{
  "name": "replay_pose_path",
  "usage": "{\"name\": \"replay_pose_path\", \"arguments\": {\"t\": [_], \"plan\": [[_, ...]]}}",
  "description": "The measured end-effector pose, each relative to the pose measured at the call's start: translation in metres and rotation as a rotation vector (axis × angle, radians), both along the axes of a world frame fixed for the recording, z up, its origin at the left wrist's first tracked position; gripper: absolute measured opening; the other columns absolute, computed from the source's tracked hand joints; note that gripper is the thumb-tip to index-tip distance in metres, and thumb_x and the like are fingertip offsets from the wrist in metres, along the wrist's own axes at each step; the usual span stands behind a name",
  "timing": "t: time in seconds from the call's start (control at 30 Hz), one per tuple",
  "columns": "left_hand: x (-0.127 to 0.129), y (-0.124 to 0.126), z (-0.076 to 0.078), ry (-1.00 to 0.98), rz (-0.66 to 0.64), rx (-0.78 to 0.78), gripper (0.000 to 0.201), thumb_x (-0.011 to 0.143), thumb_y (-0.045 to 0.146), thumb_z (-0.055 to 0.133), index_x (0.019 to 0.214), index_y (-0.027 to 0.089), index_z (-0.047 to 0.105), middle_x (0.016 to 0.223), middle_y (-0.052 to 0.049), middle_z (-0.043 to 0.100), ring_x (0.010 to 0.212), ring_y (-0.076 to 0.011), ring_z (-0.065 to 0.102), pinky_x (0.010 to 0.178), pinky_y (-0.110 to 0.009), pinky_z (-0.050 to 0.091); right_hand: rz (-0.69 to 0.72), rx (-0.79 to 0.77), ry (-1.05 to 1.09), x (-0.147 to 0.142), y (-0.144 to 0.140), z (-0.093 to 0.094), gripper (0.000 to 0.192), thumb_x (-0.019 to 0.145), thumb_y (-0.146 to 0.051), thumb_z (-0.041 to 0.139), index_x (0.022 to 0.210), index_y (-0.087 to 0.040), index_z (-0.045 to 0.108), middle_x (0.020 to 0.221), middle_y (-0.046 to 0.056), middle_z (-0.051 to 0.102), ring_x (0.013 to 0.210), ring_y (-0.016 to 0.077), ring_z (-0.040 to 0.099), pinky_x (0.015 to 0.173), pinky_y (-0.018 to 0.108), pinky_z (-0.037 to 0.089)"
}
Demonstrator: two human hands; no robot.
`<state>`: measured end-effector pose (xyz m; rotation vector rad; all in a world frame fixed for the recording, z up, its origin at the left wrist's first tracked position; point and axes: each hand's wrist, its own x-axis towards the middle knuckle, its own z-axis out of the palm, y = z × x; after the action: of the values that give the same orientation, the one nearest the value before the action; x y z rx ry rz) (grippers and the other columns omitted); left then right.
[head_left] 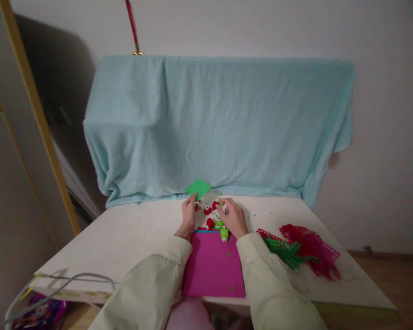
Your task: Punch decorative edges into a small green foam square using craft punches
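Note:
My left hand (188,216) pinches a small green square sheet (198,188) by its lower corner and holds it up off the white table (124,238). My right hand (232,217) grips a small red and white punch (215,205) with a green part by the fingers. Between and below the hands lie more small punches: red ones (208,223) and a green one (224,234). They rest at the far edge of a magenta sheet (211,268) that lies in front of me.
A heap of punched red, magenta and green sheets (301,250) lies at the right of the table. A light blue cloth (220,123) drapes over something against the wall behind. Grey cables (62,279) hang over the table's front left corner.

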<state>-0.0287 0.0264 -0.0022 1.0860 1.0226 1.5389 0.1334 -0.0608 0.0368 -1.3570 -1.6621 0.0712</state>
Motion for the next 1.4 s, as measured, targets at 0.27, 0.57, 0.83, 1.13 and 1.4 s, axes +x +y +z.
{"name": "replay_pose_path", "arguments": {"t": [0.27, 0.57, 0.83, 1.13, 1.4], "plan": [[0.008, -0.004, 0.002, -0.182, -0.119, -0.047, 0.038, 0.072, 0.053, 0.063, 0.070, 0.016, 0.053, 0.049, 0.006, 0.046, 0.040, -0.0064, 0.038, 0.046, -0.023, 0.035, 0.107, -0.021, -0.371, -0.012, -0.002, -0.008, 0.033, 0.074, -0.053, 0.070, 0.083, -0.022, 0.065, 0.084, 0.006, 0.059, 0.088, 0.0228, 0.053, 0.082, 0.035, 0.041], [0.013, -0.006, 0.002, -0.159, -0.281, -0.124, 0.042, 0.068, 0.054, 0.069, 0.069, 0.015, 0.055, 0.045, 0.006, 0.043, 0.039, -0.0079, 0.042, 0.044, -0.022, 0.032, 0.188, -0.070, -0.419, -0.017, -0.001, -0.015, 0.033, 0.068, -0.048, 0.076, 0.082, -0.021, 0.065, 0.084, 0.005, 0.059, 0.087, 0.0231, 0.053, 0.079, 0.035, 0.042], [0.012, -0.010, 0.004, -0.143, -0.293, -0.107, 0.042, 0.068, 0.053, 0.069, 0.067, 0.013, 0.058, 0.042, 0.005, 0.042, 0.039, -0.0089, 0.042, 0.045, -0.023, 0.032, 0.261, -0.080, -0.246, -0.017, -0.001, -0.013, 0.015, 0.071, -0.029, 0.074, 0.080, -0.021, 0.065, 0.081, 0.003, 0.064, 0.086, 0.0215, 0.057, 0.081, 0.033, 0.042], [0.012, -0.005, -0.001, -0.174, -0.306, -0.091, 0.042, 0.066, 0.054, 0.071, 0.070, 0.013, 0.059, 0.042, 0.005, 0.045, 0.039, -0.0088, 0.043, 0.044, -0.022, 0.032, 0.258, -0.120, -0.078, -0.013, 0.005, -0.012, 0.019, 0.077, -0.031, 0.070, 0.094, -0.022, 0.067, 0.085, 0.003, 0.067, 0.084, 0.0201, 0.058, 0.078, 0.032, 0.042], [0.011, -0.005, -0.004, -0.214, -0.353, -0.108, 0.040, 0.071, 0.053, 0.068, 0.072, 0.014, 0.059, 0.042, 0.005, 0.044, 0.040, -0.0103, 0.045, 0.044, -0.022, 0.033, 0.276, -0.189, -0.291, -0.007, 0.001, -0.019, 0.033, 0.066, -0.038, 0.080, 0.095, -0.028, 0.068, 0.097, 0.002, 0.068, 0.100, 0.0254, 0.053, 0.087, 0.039, 0.033]]}}
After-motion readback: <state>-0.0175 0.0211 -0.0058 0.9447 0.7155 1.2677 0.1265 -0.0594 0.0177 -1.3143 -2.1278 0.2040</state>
